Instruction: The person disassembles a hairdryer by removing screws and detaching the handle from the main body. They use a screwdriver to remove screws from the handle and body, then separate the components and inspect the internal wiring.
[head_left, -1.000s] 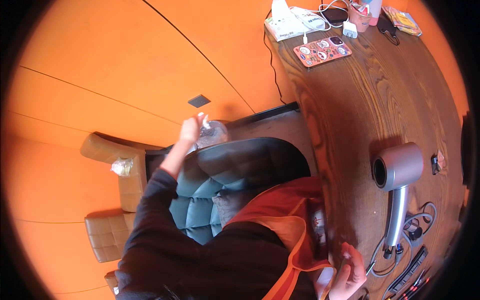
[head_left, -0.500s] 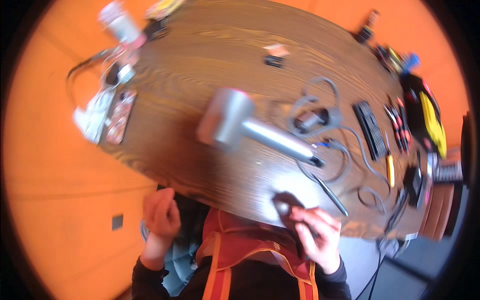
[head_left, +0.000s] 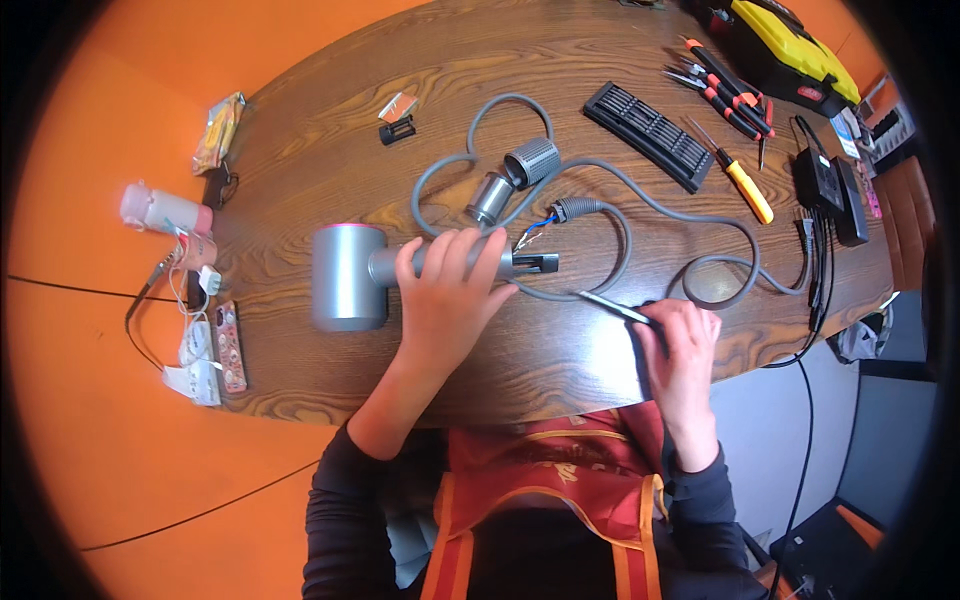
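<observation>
A grey hair dryer [head_left: 350, 278] lies on the wooden table with its round head to the left. My left hand [head_left: 445, 295] is closed over its handle, fingers across the top. The handle's right end is open and shows a dark inner part [head_left: 536, 263]. Just right of it, a grey cable ends in a ribbed sleeve [head_left: 575, 209] with bare blue and white wires. Near the front edge, my right hand [head_left: 685, 345] pinches the end of a slim pen-shaped screwdriver [head_left: 614, 306], which points left and still lies low over the tabletop.
Behind the wires lie a perforated grey cylinder [head_left: 533, 162] and a smaller metal one [head_left: 490, 198]. Rightward are a black bit case [head_left: 650, 136], a yellow-handled screwdriver [head_left: 745, 185], pliers [head_left: 735, 105], a toolbox [head_left: 785, 55] and black adapters [head_left: 820, 182]. A phone [head_left: 230, 345] and bottle [head_left: 165, 210] sit left.
My left hand has come up from below the table edge onto the dryer's handle. My right hand has moved right and taken hold of the screwdriver. The view has turned and sharpened.
</observation>
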